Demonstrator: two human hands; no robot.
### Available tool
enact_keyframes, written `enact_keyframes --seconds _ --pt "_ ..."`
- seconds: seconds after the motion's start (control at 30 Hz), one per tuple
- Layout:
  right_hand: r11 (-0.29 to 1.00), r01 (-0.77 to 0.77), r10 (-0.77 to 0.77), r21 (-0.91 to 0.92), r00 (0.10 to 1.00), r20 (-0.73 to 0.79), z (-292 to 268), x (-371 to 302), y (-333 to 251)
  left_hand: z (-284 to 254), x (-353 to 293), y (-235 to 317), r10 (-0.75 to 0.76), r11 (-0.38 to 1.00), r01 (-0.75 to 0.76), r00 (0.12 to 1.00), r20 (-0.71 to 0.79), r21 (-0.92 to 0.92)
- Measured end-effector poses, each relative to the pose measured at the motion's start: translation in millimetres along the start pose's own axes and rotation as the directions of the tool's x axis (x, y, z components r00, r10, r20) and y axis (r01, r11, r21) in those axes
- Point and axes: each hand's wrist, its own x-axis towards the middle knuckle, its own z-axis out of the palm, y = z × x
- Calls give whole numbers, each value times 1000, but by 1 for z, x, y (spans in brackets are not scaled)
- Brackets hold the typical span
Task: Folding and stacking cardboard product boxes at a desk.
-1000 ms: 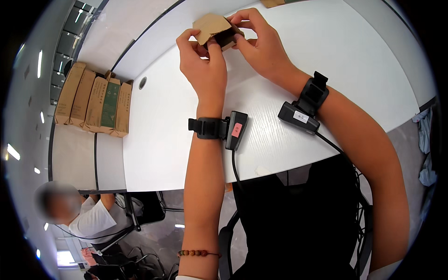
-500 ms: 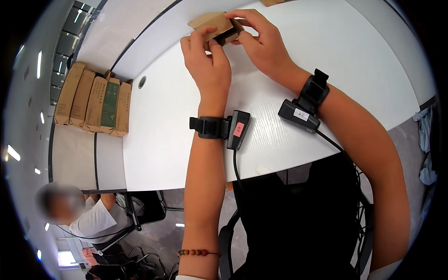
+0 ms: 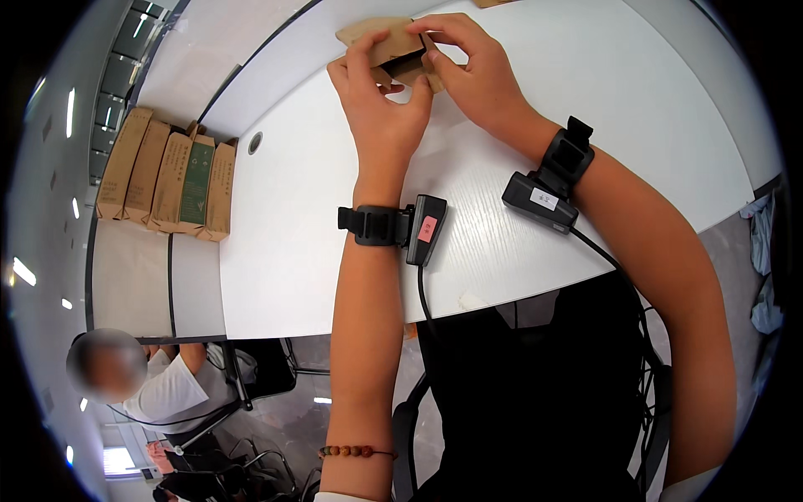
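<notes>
Near the far edge of the white table [image 3: 284, 226], a small brown cardboard box [image 3: 400, 47] is held between both hands. Its end toward me gapes, with a dark inside and a loose flap hanging below. My left hand [image 3: 381, 109] grips the box from the left, fingers over its top and thumb up at the flap. From the right, my right hand [image 3: 485, 75] pinches the box, with fingertips on its top edge and thumb by the opening. Whatever is inside the box cannot be made out.
Several brown cardboard cartons [image 3: 171, 176], one with a green panel, stand in a row at the left. A piece of brown cardboard [image 3: 492, 2] shows at the far edge. Black wrist devices [image 3: 427, 230] trail cables toward my lap. A seated person [image 3: 171, 389] is at lower left.
My left thumb has shifted right and upward to the box's near end. The flap there hangs lower and shows more. My right hand has barely moved.
</notes>
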Motion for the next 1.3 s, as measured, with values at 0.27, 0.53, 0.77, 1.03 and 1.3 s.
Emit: enact_keyframes --seconds 0.27,0.53,0.77,1.03,1.3 --pt "993 -106 105 58 994 19 -4 4 -25 -4 -3 0 -24 1000 25 998 50 -13" --pt "997 -14 17 -71 999 48 -9 3 -15 -1 -2 9 -83 996 83 996 12 32" --pt "998 31 -30 -63 999 13 -4 4 -21 -3 -1 -2 -2 1000 2 999 32 0" --pt "986 -153 138 58 968 211 -10 5 -28 -4 -1 -4 -23 994 24 1000 -9 103" --pt "989 -142 132 41 974 186 -4 -1 -2 1 -1 -4 -4 1000 4 1000 -18 -20"
